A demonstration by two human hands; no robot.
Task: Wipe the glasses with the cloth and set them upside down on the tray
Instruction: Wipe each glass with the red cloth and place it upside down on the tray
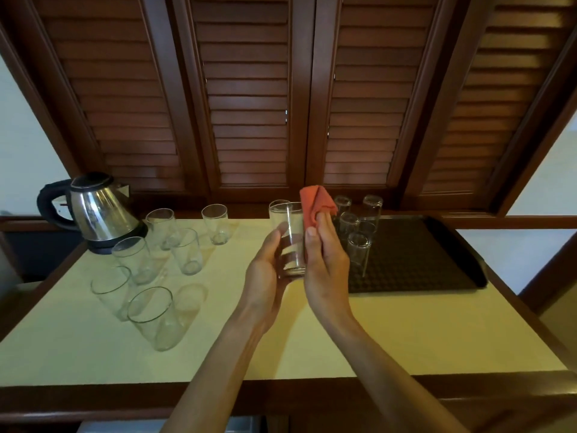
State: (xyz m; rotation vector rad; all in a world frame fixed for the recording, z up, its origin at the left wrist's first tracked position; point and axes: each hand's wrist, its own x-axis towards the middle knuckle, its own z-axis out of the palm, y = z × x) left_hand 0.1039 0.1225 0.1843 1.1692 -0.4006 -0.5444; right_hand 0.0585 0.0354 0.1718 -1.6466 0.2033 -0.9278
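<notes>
My left hand (265,270) grips a clear glass (290,235) upright above the table's middle, fingers wrapped round its lower half. Against the glass's right side my right hand (326,260) presses a folded red cloth (315,207), whose top sticks up above the rim. To the right lies a dark tray (421,260) with several glasses (359,251) standing upside down at its left end. Several more glasses (153,314) stand upright on the table's left part.
A steel electric kettle (96,210) with a black handle stands at the back left. The cream tabletop (312,345) has a dark wooden front edge. Brown louvred shutters (249,104) rise right behind the table.
</notes>
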